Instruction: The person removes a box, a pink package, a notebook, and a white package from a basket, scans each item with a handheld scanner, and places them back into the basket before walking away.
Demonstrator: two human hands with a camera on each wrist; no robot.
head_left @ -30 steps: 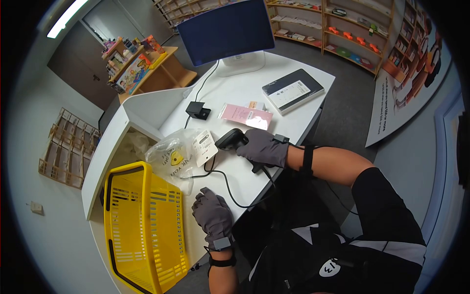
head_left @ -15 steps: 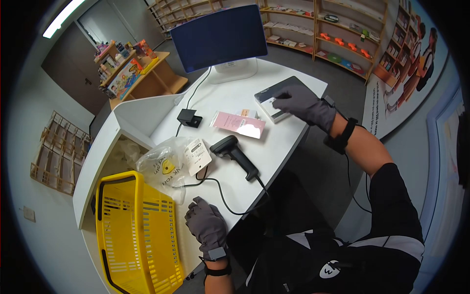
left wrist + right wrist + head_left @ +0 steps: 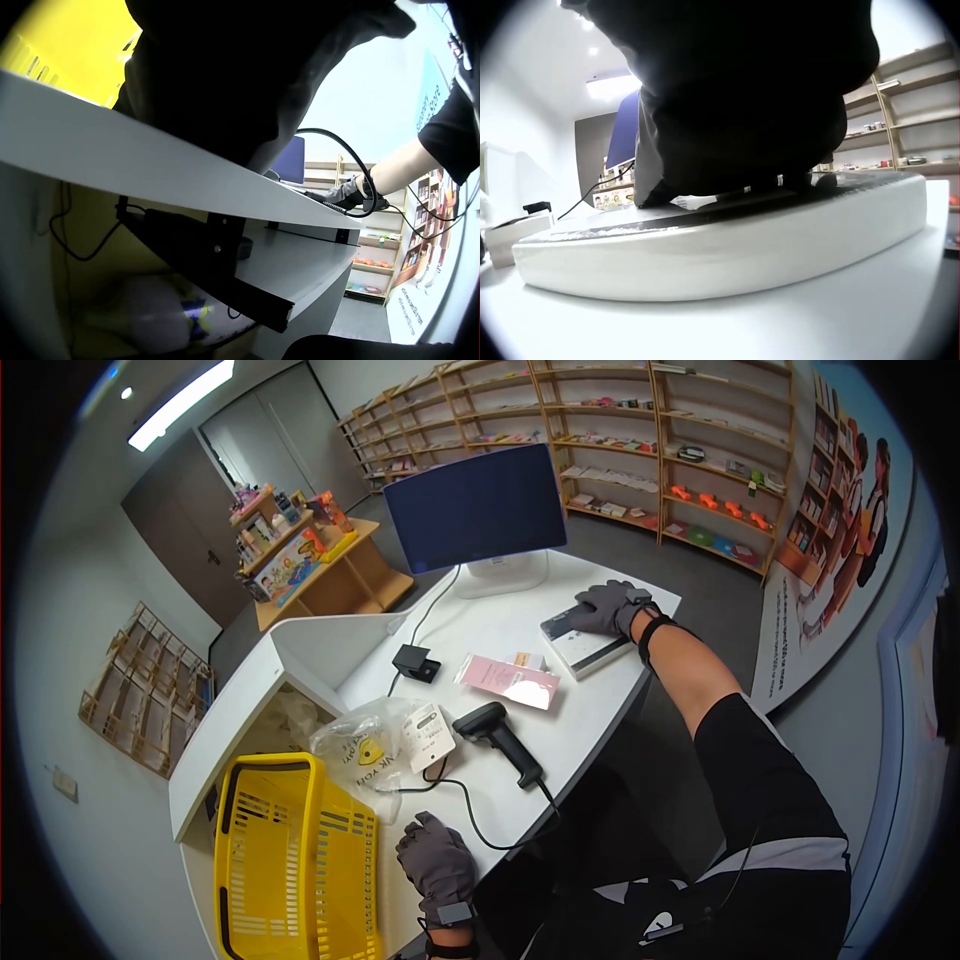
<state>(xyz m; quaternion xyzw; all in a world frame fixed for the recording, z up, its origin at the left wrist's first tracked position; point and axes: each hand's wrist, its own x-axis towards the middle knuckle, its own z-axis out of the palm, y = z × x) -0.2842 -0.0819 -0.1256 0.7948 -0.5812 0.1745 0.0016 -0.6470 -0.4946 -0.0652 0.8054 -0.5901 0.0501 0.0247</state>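
Near the monitor (image 3: 475, 510), the box (image 3: 588, 648) under the right hand (image 3: 608, 608) looks stiff, fairly heavy, best gripped by opposite edges; whether the fingers pinch it I cannot tell.

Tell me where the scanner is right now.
In the head view, the scanner lies on the desk, a little below the picture's middle, just right of the white card and below the pink packet.
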